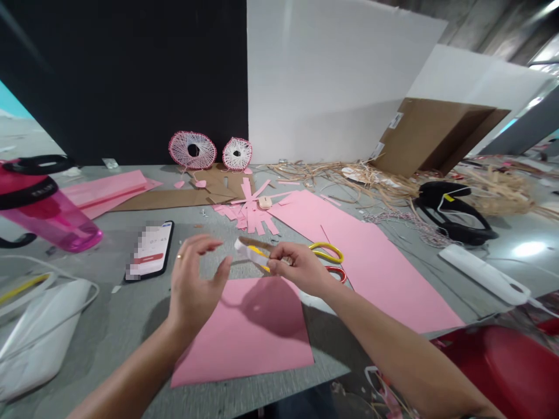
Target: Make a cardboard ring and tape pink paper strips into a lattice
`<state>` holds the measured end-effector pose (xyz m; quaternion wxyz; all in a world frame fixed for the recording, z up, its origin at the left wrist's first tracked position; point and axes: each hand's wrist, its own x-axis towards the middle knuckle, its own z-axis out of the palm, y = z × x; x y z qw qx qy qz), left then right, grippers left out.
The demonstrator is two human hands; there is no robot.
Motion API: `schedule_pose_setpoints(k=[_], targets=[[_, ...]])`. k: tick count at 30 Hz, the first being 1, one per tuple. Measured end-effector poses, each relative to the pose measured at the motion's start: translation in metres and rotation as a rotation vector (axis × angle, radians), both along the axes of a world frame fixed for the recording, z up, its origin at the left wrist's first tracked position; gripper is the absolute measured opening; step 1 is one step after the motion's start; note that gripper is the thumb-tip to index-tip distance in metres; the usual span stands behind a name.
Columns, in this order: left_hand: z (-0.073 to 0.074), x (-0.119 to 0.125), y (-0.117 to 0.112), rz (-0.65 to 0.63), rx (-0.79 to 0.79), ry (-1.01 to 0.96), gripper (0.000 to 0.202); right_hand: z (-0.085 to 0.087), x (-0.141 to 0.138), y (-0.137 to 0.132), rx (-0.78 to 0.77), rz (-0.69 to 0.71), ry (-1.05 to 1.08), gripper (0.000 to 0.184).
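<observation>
Head view: one frame, looking down at a grey table (109,314) from above the hands.

Left hand (196,285): open, raised, fingers curled slightly, palm turned toward the right hand; holds nothing. Gold ring (179,256) on one finger.

Right hand (301,269): closed in a pinch on the strip; fingers cover its right end.

Strip (255,251): held in the air between the hands, above the small pink sheet; white, yellow and brown parts, too blurred to identify. Its left end lies near the left thumb; contact cannot be told.

Nearest things: small pink sheet (242,334) flat below both hands; scissors (327,260), yellow and red handles, just beside the right hand on the large pink sheet (371,273).

Table, left: phone (151,250), screen pixelated; pink bottle (48,212), lying on its side; white bag (39,337) at the edge.

Table, centre: pink paper strips (247,210) in a loose pile on cardboard (170,199); two string-art discs (192,150), pink and white, upright behind them.

Table, right: raffia (349,180) in loose heaps; black tool (449,212); white power strip (484,273).

Background: black board (122,81) beside white board (332,81); cardboard box (437,137) tilted against the white panels.
</observation>
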<state>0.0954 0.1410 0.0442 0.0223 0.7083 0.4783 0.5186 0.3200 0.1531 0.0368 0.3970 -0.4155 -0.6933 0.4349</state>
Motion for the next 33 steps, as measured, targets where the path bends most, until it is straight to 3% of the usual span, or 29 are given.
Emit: schedule_pose_setpoints(k=[2, 5, 7, 13, 18, 23, 28, 31, 33], targets=[[0.002, 0.004, -0.001, -0.031, -0.244, -0.199, 0.016, -0.001, -0.001, -0.002, 0.152, -0.072, -0.001, 0.015], [0.003, 0.019, -0.008, -0.315, -0.697, -0.417, 0.023, -0.001, -0.007, -0.008, 0.378, -0.121, -0.003, 0.014], [0.003, 0.031, -0.014, -0.434, -0.808, -0.580, 0.026, 0.001, -0.013, -0.013, 0.451, -0.124, -0.007, 0.014], [0.000, 0.040, -0.027, -0.466, -0.852, -1.024, 0.037, -0.001, -0.028, -0.023, 0.458, -0.132, -0.017, 0.014], [-0.007, 0.033, -0.031, -0.526, -0.916, -1.088, 0.038, -0.013, -0.033, -0.027, 0.688, -0.100, -0.032, 0.015], [-0.012, 0.035, -0.031, -0.579, -0.957, -1.159, 0.039, -0.018, -0.036, -0.030, 0.675, -0.128, -0.025, 0.017], [-0.015, 0.036, -0.032, -0.534, -0.917, -0.998, 0.033, -0.022, -0.035, -0.030, 0.613, -0.146, -0.030, 0.019], [-0.013, 0.032, -0.033, -0.443, -0.863, -0.775, 0.027, -0.019, -0.030, -0.027, 0.633, -0.130, -0.035, 0.013], [-0.013, 0.028, -0.033, -0.354, -0.786, -0.599, 0.020, -0.014, -0.027, -0.026, 0.562, -0.168, -0.018, 0.010]])
